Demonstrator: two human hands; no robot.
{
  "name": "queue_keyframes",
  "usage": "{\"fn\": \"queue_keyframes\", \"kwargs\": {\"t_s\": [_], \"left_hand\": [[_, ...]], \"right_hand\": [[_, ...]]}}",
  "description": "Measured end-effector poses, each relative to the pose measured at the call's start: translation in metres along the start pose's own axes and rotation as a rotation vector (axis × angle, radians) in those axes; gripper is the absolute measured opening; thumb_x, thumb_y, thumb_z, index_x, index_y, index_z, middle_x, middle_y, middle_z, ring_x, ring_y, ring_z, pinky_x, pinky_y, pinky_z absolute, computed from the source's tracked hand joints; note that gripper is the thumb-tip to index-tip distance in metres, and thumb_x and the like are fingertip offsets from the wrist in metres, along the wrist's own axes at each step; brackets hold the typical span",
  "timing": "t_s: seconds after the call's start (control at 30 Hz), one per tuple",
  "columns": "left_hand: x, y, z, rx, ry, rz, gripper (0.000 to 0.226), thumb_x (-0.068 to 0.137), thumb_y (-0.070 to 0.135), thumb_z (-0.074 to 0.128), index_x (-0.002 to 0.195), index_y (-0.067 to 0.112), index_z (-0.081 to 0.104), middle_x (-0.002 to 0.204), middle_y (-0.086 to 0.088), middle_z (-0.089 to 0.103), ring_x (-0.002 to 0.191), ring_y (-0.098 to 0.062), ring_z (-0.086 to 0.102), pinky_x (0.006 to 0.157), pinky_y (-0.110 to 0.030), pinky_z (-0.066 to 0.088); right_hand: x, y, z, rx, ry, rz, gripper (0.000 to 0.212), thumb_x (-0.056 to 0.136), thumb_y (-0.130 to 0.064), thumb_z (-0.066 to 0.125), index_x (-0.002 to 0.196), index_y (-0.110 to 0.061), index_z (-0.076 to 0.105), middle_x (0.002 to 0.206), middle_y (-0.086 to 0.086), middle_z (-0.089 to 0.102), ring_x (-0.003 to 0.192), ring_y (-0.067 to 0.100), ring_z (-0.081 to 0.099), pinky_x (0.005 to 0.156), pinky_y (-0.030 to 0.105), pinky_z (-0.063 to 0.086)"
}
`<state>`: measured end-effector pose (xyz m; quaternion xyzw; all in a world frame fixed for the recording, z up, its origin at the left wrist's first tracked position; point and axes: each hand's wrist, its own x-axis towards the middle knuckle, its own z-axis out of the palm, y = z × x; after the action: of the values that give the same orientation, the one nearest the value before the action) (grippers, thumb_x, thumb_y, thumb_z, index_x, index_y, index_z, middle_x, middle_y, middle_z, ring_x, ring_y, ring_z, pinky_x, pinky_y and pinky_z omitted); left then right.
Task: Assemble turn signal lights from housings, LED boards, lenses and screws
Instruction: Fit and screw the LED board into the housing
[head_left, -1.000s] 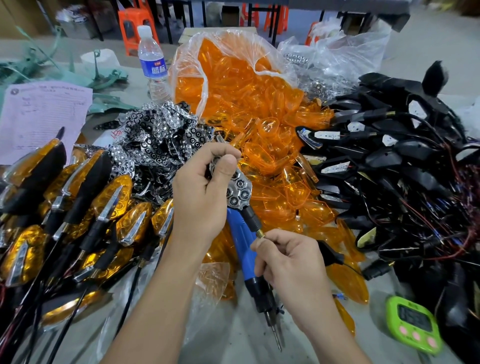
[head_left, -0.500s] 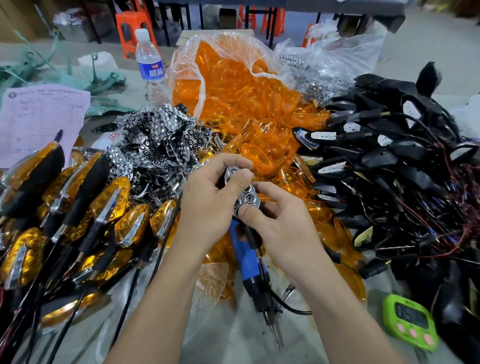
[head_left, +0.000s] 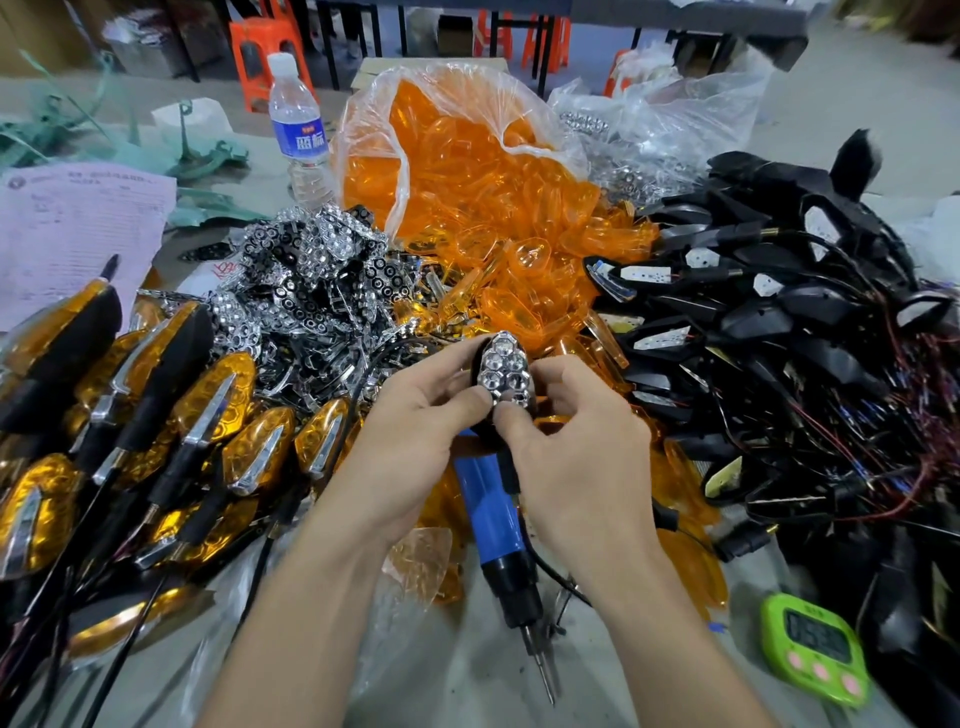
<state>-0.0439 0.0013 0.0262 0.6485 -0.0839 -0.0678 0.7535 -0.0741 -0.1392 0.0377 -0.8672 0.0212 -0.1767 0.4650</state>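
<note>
Head view: two hands pinch one black housing (head_left: 480, 376) with a chrome reflector (head_left: 504, 374) seated in it, at the centre of the frame

The left hand (head_left: 415, 421) grasps the housing from the left and the right hand (head_left: 576, 447) from the right, with both thumbs on the reflector's lower edge. Just below them a blue electric screwdriver (head_left: 491, 509) lies on the bench (head_left: 467, 686), tip toward the bottom edge. A bag of orange lenses (head_left: 467, 171) sits at upper centre, loose reflectors (head_left: 311, 270) left of it, wired black housings (head_left: 779, 322) at right, finished lights (head_left: 218, 410) at left and a green timer (head_left: 815, 644) at lower right
</note>
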Motion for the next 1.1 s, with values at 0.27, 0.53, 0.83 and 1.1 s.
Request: {"fn": "queue_keyframes", "kwargs": {"t_s": [0.27, 0.53, 0.83, 1.1], "left_hand": [[-0.003, -0.003, -0.004, 0.033, -0.057, -0.051, 0.053, 0.084, 0.009, 0.065, 0.121, 0.045, 0.074, 0.105, 0.0, 0.078, 0.097, -0.014, 0.072, 0.083, -0.036, 0.062], [-0.004, -0.013, 0.0, 0.155, -0.02, -0.057, 0.054, 0.08, 0.011, 0.065, 0.127, 0.037, 0.069, 0.108, 0.004, 0.077, 0.094, -0.012, 0.067, 0.084, -0.037, 0.058], [-0.004, -0.02, -0.001, -0.072, -0.037, -0.179, 0.048, 0.091, 0.021, 0.067, 0.138, 0.03, 0.065, 0.12, -0.001, 0.076, 0.108, -0.02, 0.072, 0.096, -0.049, 0.058], [-0.008, -0.016, 0.006, -0.054, 0.031, -0.185, 0.043, 0.092, 0.022, 0.059, 0.128, 0.042, 0.071, 0.116, -0.005, 0.077, 0.101, -0.026, 0.074, 0.072, -0.037, 0.06]], "right_hand": [[0.019, 0.007, -0.007, 0.191, 0.026, 0.128, 0.023, 0.086, -0.017, 0.079, 0.078, -0.036, 0.069, 0.08, -0.023, 0.075, 0.076, -0.001, 0.072, 0.068, 0.017, 0.055], [0.024, 0.018, -0.015, 0.755, -0.23, 0.434, 0.025, 0.093, 0.0, 0.068, 0.081, -0.021, 0.073, 0.092, 0.005, 0.077, 0.083, 0.016, 0.067, 0.08, 0.034, 0.055], [0.023, 0.028, -0.015, 1.191, -0.155, 0.583, 0.024, 0.085, -0.007, 0.063, 0.108, -0.005, 0.069, 0.109, 0.014, 0.075, 0.1, 0.025, 0.07, 0.095, 0.041, 0.056], [0.024, 0.027, -0.017, 0.581, -0.108, 0.238, 0.02, 0.094, -0.007, 0.068, 0.084, -0.022, 0.074, 0.076, -0.002, 0.075, 0.065, 0.007, 0.062, 0.059, 0.019, 0.05]]}}
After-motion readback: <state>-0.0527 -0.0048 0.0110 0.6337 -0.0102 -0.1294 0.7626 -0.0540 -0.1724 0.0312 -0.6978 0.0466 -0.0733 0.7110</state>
